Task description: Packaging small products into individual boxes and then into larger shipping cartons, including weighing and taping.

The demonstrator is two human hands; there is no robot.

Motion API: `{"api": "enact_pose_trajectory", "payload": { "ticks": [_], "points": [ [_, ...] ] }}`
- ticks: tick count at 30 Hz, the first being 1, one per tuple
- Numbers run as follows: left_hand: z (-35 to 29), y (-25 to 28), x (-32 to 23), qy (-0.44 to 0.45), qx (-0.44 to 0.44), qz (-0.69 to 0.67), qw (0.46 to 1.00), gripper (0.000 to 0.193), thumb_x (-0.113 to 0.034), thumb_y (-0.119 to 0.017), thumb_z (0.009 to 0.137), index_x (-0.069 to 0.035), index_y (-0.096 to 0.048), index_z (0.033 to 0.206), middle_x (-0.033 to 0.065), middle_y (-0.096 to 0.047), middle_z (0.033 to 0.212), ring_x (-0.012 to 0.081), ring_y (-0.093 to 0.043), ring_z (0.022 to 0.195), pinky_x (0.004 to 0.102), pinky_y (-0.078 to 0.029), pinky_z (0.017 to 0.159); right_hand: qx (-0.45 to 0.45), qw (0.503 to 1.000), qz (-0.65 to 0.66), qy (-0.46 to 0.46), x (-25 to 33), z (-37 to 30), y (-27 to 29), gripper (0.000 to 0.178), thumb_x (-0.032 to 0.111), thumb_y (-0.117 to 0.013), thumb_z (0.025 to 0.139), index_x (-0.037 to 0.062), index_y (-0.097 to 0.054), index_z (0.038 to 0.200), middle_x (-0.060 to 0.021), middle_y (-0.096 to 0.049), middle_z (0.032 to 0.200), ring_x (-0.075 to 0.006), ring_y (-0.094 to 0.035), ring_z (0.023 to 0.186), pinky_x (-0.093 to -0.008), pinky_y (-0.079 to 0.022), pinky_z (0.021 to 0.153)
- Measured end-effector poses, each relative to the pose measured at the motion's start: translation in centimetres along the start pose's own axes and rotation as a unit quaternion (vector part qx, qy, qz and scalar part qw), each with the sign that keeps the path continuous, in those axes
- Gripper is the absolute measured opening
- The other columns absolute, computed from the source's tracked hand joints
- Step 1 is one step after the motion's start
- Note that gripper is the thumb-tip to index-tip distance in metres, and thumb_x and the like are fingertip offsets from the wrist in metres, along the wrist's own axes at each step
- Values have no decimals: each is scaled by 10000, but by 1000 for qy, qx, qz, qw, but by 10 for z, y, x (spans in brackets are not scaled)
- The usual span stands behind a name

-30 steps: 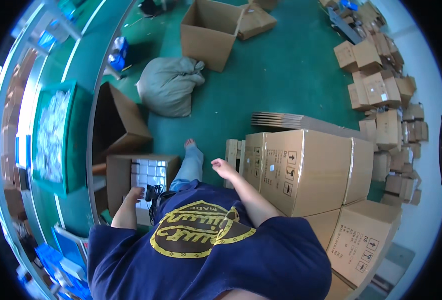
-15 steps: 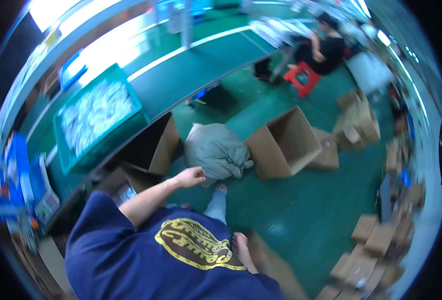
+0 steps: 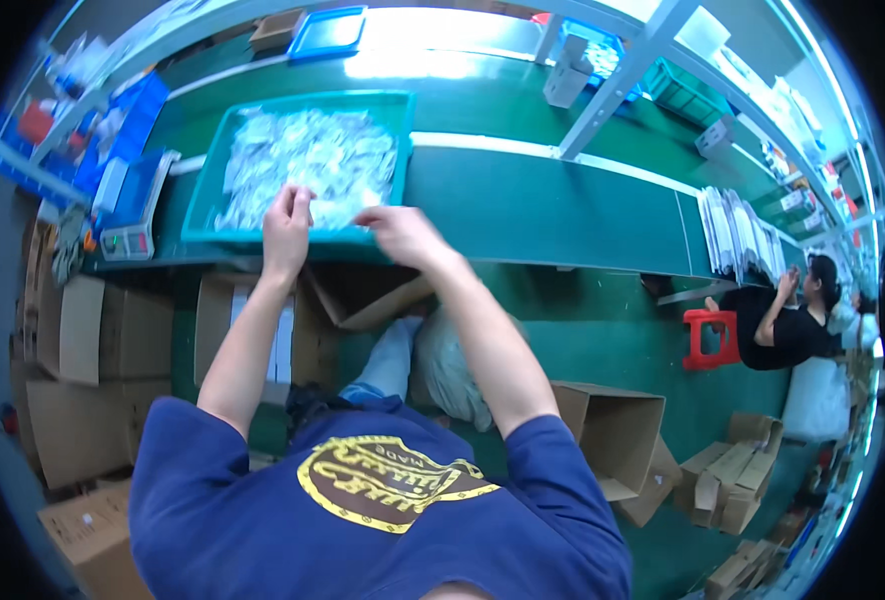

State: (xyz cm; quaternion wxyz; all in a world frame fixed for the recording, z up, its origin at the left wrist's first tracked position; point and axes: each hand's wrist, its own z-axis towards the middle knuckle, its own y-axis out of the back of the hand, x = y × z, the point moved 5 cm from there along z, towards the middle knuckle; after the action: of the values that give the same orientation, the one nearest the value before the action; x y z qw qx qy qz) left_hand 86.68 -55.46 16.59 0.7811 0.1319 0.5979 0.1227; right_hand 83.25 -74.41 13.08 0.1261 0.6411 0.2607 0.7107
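Note:
A green plastic crate (image 3: 410, 130) on the workbench is filled with small clear plastic packets (image 3: 313, 150). Above its near edge, my left hand (image 3: 288, 232) is closed, thumb and fingers drawn together; whatever may be between them cannot be made out. My right hand (image 3: 405, 238) is at the crate's near right corner, fingers pointing left toward the packets. Motion smears those fingers, so their grip is unclear.
The green workbench (image 3: 543, 205) runs across in front of me. Beneath it are open cardboard boxes (image 3: 213, 325) and a tied pale sack (image 3: 453, 370). More cartons (image 3: 613, 430) stand on the right. A seated person (image 3: 788, 315) is beside a red stool (image 3: 711, 338).
I have turned left toward the bench, and the crate is now in front of me. Both hands have risen from beside my body to the crate's near edge.

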Motion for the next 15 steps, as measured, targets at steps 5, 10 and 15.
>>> {"api": "enact_pose_trajectory", "payload": {
  "ticks": [5,10,15],
  "points": [
    [179,-145,-28,-108,205,80,969,329,-298,-674,912,-9,-641,1065,110,-699,951,191,-663,873,321,-521,805,6,923,-383,46,-94,115,-100,128,136,-614,775,141,-714,855,-118,-716,869,-281,-708,798,-432,-561,636],
    [304,-334,-4,-88,292,139,942,917,-494,-777,771,-13,-377,1441,199,-556,1345,331,-551,1234,409,-452,1025,84,969,-233,24,-72,96,-113,252,92,-561,821,30,-612,1060,-125,-660,733,-271,-686,698,-414,-551,584],
    [390,-533,36,-86,275,171,942,1354,-634,-859,563,50,-171,1509,208,-261,1568,339,-255,1455,406,-259,1181,14,944,-300,135,-118,110,-252,340,108,-523,879,-7,-540,1198,-141,-632,987,-280,-621,967,-380,-521,844]
  ]
}}
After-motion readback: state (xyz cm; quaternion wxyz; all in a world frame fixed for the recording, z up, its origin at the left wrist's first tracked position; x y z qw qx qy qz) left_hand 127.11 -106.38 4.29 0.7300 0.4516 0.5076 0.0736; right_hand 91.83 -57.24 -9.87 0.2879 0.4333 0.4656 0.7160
